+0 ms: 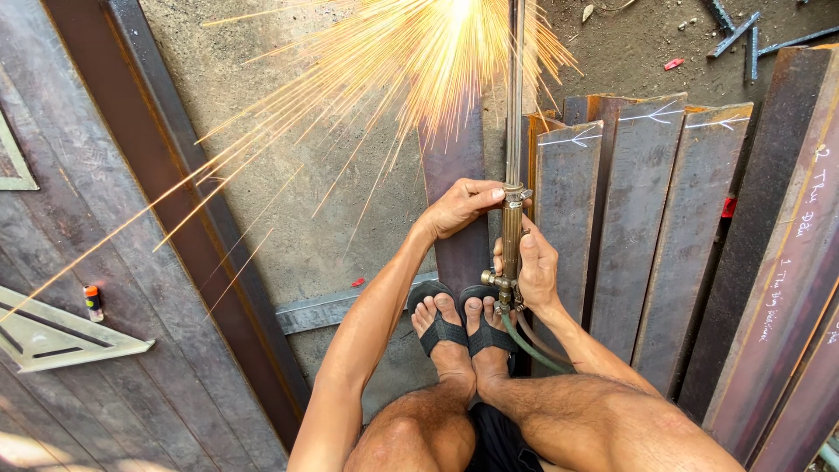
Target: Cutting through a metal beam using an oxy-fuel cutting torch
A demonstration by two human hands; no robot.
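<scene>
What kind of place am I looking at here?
Likely a metal fabrication yard: a cutting torch held in both hands throws sparks, rusty steel plates with chalk marks lie stacked, and the floor is bare concrete.

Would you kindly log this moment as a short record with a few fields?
Left hand: grips the upper end of the brass handle of the cutting torch
Right hand: holds the torch handle lower down, near the valves
Torch tube: runs up to a burst of sparks
Feet: in sandals on a steel strip
Right side: rusty steel plates with chalk arrows
Left side: metal square, small marker
</scene>
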